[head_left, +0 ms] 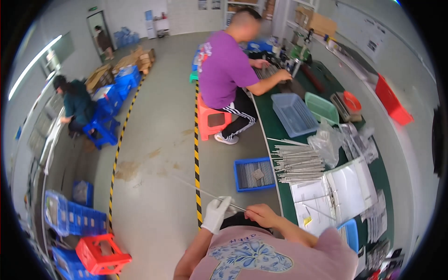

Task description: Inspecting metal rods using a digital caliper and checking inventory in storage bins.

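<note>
My left hand (216,215), in a white glove, is closed around a thin grey metal rod (201,190) near my waist. The rod slants up and to the left past the glove, its far end blurred against the floor. My bare right hand (262,215) pinches the rod's near end, just right of the glove. On the green bench (290,212) to my right lies a pile of similar rods (298,163). An open ring binder (353,189) with paper sheets is beside the pile. Below the bench edge, a blue crate (236,176) holds more thin grey pieces.
A person in a purple shirt (224,70) sits on a red stool (203,116), working at the bench. Blue-grey (294,114) and green trays (322,107) stand beyond the rods. At left are blue bins (84,219), a red stool (100,256) and another seated person (79,102).
</note>
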`<state>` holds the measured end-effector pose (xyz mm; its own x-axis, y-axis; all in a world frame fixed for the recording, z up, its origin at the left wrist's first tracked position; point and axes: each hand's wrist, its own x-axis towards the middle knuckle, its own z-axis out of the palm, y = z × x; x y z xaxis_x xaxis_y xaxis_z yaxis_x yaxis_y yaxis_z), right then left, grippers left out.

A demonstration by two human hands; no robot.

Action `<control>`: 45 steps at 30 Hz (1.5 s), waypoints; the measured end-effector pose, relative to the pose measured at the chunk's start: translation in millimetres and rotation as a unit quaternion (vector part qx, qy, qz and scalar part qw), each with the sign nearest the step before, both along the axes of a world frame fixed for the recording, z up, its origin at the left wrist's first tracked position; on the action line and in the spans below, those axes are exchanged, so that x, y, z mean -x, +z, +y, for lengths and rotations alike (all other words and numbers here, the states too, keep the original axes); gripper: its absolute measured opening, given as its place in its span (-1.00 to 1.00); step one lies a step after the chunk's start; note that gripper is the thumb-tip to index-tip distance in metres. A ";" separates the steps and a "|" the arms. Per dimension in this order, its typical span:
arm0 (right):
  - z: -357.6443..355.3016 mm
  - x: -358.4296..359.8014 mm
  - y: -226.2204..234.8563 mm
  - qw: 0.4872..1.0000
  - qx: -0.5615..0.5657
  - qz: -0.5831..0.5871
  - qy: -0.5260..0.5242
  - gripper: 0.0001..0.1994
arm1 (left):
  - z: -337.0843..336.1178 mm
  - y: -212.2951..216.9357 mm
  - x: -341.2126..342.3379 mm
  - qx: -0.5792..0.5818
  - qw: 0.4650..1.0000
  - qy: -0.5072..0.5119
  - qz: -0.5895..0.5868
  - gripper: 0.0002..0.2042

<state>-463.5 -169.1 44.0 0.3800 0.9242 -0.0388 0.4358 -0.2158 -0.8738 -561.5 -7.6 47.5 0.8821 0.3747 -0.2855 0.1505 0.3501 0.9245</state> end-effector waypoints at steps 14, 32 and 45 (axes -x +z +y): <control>64.8 -116.4 -13.5 0.915 -0.118 0.373 -0.105 -0.72 | 142.9 -14.5 -103.3 0.200 0.947 0.244 -0.056 -0.65; 220.7 -271.8 -42.6 0.951 -0.051 0.245 -0.182 -0.77 | 310.1 -10.7 -280.5 0.589 0.753 0.216 -0.198 -0.64; 339.8 -250.3 -16.1 0.899 0.010 0.098 -0.427 -0.77 | 423.8 -5.2 -399.3 0.504 0.861 0.066 -0.034 -0.60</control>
